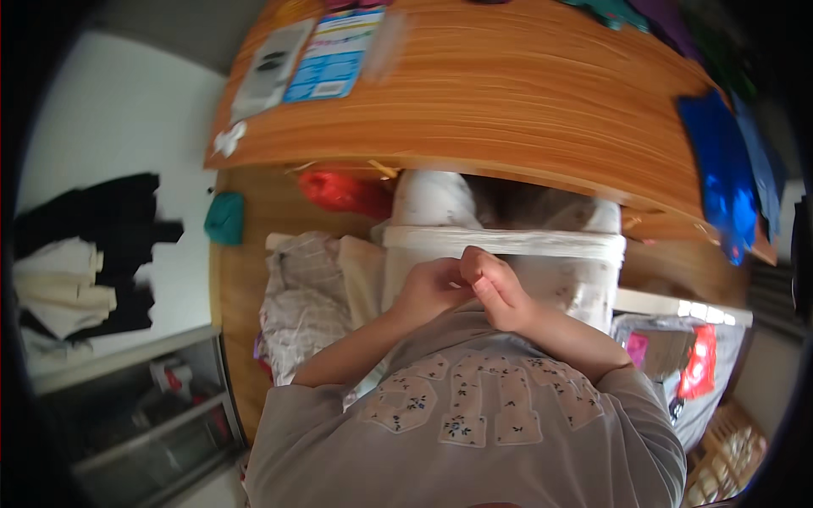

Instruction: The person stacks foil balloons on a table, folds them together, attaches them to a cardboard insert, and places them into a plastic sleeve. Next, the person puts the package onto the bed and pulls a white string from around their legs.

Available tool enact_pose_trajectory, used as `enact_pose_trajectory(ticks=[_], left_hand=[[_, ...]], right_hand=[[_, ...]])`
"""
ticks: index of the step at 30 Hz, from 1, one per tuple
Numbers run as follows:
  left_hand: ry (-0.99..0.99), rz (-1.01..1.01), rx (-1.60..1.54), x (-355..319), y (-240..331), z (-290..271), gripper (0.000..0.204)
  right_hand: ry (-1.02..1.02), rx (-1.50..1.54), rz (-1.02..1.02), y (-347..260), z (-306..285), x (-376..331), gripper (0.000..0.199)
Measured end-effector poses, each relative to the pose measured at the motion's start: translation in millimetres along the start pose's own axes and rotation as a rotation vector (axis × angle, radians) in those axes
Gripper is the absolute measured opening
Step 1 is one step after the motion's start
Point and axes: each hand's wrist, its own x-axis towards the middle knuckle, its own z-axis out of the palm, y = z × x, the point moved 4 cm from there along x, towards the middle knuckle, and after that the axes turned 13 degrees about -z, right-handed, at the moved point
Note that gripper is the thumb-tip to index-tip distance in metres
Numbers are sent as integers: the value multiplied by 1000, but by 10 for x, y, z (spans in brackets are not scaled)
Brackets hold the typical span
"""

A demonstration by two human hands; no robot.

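Wood grain fills the upper half of your view: a round wooden table (508, 93) curves from ten o'clock to three o'clock, with a blue-and-white printed leaflet (332, 52) and a grey packet (269, 68) lying flat near its far-left edge and a shiny blue bag (720, 178) at its right rim. Below the table's edge sits a lower wooden shelf (254, 212), where a red bundle (343, 190) and a small teal object (224, 218) lie at about ten o'clock from your hands.

Your left hand (430, 288) and right hand (498, 288) meet at the centre of the picture, touching each other, fingers curled narrowly inward as if pinching something small between them. What they pinch is hidden by the fingers themselves, so you cannot tell what it is. They hover right over a white folded fabric (508, 245) with a faint print, which lies at twelve o'clock from your knuckles, just under the table's overhang. Holding your hands that close to your chest probably keeps fine finger work steady.

A checked cloth (296, 288) lies at nine o'clock, and dark and cream clothes (80, 262) are piled well apart at far left.
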Motion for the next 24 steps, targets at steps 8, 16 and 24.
enact_pose_trajectory(ticks=[8,16,24], left_hand=[[141,13,-535,-212,-512,-635,11],[806,24,-153,65,-344,-2430,20],[1024,-194,1040,261,-117,-3047,23]], right_hand=[[-195,-119,14,97,236,86,20],[-83,-216,295,158,-80,-175,17],[6,-257,458,209,-248,-413,25]])
